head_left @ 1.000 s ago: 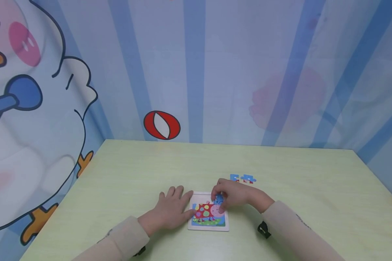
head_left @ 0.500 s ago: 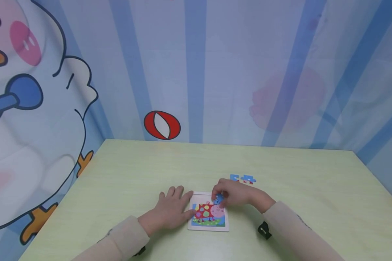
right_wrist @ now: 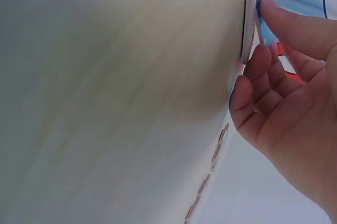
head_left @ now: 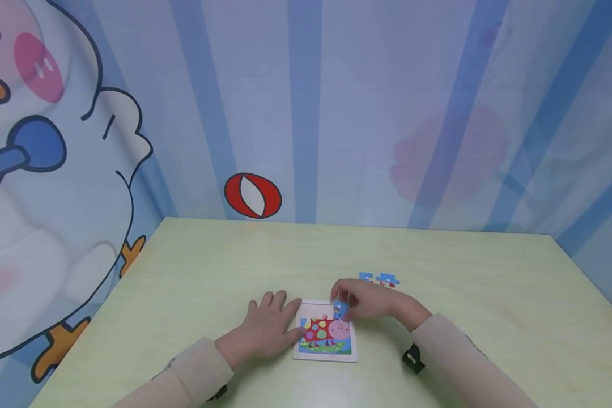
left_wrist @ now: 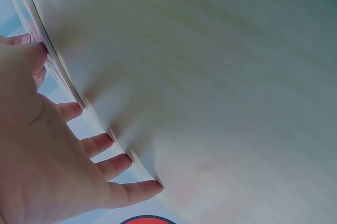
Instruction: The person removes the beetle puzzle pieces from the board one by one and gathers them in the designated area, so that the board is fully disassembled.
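A small square jigsaw puzzle in a white tray [head_left: 324, 358] lies on the table, with a pink-faced, red-spotted animal on its picture. My left hand [head_left: 267, 327] rests at the tray's left side with its fingers spread; the thumb lies over the edge and the index fingertip touches the upper left corner. At the upper right corner my right hand [head_left: 369, 300] pinches a blue puzzle piece [head_left: 340, 309] between thumb and fingers. In the right wrist view that piece [right_wrist: 260, 26] stands slightly tilted against the tray [right_wrist: 247, 18]. Fingers partly hide its edges in the head view.
Two loose blue-and-red puzzle pieces, a left one [head_left: 366, 277] and a right one [head_left: 387, 279], lie beyond my right hand. The pale table [head_left: 224, 255] ends at a blue striped cloth backdrop [head_left: 347, 113] with cartoon figures.
My right fingers have shifted slightly upward and spread a little, so more of the blue piece and of the animal's face shows. The left hand and the tray have not moved.
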`<state>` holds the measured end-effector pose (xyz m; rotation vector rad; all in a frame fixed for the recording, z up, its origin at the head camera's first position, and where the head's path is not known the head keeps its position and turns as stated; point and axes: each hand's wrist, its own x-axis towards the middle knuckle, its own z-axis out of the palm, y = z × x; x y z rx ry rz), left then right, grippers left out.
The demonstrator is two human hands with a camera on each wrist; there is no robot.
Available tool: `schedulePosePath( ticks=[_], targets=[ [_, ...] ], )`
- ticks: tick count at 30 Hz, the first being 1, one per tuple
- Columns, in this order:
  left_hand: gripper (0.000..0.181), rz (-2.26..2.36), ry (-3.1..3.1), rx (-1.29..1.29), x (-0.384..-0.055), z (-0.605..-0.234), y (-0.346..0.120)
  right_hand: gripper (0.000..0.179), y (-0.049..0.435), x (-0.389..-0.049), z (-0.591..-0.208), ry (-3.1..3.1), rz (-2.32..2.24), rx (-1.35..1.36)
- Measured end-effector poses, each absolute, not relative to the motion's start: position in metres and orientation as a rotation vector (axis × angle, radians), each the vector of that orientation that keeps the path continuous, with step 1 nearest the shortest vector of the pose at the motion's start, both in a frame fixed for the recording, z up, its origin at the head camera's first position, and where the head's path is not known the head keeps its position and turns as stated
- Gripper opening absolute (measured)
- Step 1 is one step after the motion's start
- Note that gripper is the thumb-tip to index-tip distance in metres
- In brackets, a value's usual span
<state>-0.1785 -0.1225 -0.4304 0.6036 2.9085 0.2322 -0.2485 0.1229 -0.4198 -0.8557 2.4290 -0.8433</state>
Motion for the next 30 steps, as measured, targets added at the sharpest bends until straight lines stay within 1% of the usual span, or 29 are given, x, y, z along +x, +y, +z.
schedulePosePath(
  ticks=[3, 11, 16, 20, 30],
  targets=[
    [0.066, 0.238, 2.910, 0.606, -0.178, -0.431, -0.123, 0.026, 0.125, -0.250, -0.420, 2.449, -0.846, -0.822],
    [0.066, 0.238, 2.914, 0.611, -0.178, -0.430, -0.122, 0.012, 0.130, -0.253, -0.422, 2.441, -0.873, -0.824],
    [0.066, 0.232, 2.914, 0.615, -0.178, -0.429, -0.122, 0.008, 0.132, -0.253, -0.422, 2.423, -0.879, -0.845],
    [0.066, 0.236, 2.909, 0.613, -0.177, -0.428, -0.122, 0.007, 0.133, -0.253, -0.421, 2.406, -0.889, -0.870],
    [0.065, 0.232, 2.919, 0.627, -0.176, -0.426, -0.123, 0.011, 0.146, -0.257, -0.413, 2.428, -0.927, -0.943]
  ],
)
